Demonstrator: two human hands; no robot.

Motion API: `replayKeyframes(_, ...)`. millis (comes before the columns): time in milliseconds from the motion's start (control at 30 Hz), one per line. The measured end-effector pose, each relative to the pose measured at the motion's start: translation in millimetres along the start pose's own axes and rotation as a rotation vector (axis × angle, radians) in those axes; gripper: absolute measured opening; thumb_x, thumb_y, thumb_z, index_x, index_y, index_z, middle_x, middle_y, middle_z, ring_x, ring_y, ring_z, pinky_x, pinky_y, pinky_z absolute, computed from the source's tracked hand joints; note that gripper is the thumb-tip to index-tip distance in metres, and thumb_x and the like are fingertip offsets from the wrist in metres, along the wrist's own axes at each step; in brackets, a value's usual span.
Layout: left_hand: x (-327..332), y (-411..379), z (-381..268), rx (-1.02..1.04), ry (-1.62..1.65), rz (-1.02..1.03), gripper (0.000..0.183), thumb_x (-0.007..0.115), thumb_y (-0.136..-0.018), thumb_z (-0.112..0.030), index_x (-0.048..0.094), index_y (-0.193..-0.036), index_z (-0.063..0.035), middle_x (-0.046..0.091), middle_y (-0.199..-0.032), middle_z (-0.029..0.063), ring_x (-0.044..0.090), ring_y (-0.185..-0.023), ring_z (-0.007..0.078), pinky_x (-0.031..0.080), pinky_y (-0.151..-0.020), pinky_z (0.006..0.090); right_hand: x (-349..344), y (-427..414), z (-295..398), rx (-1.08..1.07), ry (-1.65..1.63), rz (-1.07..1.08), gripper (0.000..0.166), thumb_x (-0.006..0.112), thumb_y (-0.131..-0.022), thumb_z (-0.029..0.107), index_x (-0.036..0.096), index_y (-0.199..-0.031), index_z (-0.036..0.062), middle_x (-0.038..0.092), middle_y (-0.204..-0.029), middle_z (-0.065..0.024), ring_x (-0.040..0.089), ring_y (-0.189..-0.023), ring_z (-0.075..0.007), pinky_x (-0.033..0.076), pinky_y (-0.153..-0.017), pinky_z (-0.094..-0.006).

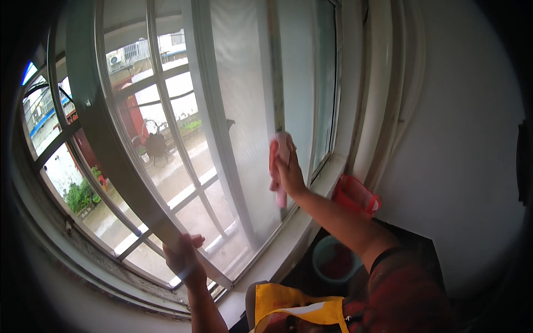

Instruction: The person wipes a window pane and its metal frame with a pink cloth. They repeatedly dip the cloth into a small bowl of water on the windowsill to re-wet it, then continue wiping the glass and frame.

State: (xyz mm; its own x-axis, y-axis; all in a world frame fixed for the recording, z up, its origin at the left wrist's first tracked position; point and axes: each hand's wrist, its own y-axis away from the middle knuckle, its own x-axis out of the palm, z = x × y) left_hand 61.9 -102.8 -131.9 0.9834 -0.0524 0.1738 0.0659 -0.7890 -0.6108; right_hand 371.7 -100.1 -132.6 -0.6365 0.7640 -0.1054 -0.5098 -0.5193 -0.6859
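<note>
My left hand (185, 262) is wrapped around the lower part of a white sliding window sash stile (120, 166). The sash is partly slid aside, leaving a gap at its left. With my right hand (292, 177) I hold a crumpled pink cloth (284, 143) against an upright frame strip (277, 95) farther right; its surface looks stained. My right fingers are partly hidden by the cloth. Between my two hands are the sash's glass and a hazy, whitish pane (241, 145). The window sill (287, 239) runs below the panes.
A light green basin (318, 249) with something reddish inside stands on the dark floor below the sill. Behind my right forearm is a red plastic basket (347, 189). Vertical pipes (379, 95) rise beside the white wall (466, 125). Metal bars (164, 95) cross the window's outside.
</note>
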Motion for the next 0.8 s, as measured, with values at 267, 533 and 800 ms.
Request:
replayKeyframes(267, 2.1, 2.0, -2.2, -0.05, -0.017, -0.03, 0.022, 0.056, -0.094, -0.022, 0.048, -0.097, -0.0012, 0.065, -0.069, 0.0106, 0.063, -0.061, 0.0162, 0.05, -0.063, 0.0281, -4.1, -109.1, 71.8, -0.386, 0.155, -0.09, 0.06, 0.041, -0.095, 0.033, 0.023, -0.142, 0.0, 0.023, -0.147, -0.0226, 0.027, -0.135, -0.0386, 0.026, -0.11, -0.0394)
replayKeyframes(533, 3.9, 1.8, 1.0, -0.019, -0.098, -0.064, 0.024, 0.054, -0.095, -0.023, 0.048, -0.097, 0.0001, 0.064, -0.068, 0.0099, 0.062, -0.063, 0.0151, 0.051, -0.064, 0.0277, 32.0, 5.2, -42.4, -0.193, 0.139, -0.281, 0.055, 0.04, -0.095, 0.032, 0.03, -0.139, 0.0021, 0.027, -0.144, -0.0228, 0.025, -0.134, -0.0408, 0.021, -0.11, -0.0452)
replayKeyframes(800, 3.2, 1.8, -1.0, -0.016, -0.07, -0.033, 0.023, 0.054, -0.095, -0.023, 0.049, -0.096, -0.0007, 0.064, -0.069, 0.0097, 0.061, -0.063, 0.0147, 0.051, -0.064, 0.0273, 71.4, 120.0, -28.5, 1.061, -0.692, -0.202, 0.031, 0.037, -0.095, 0.035, 0.049, -0.09, 0.007, 0.053, -0.069, -0.0094, 0.054, -0.045, -0.0242, 0.048, -0.039, -0.0414)
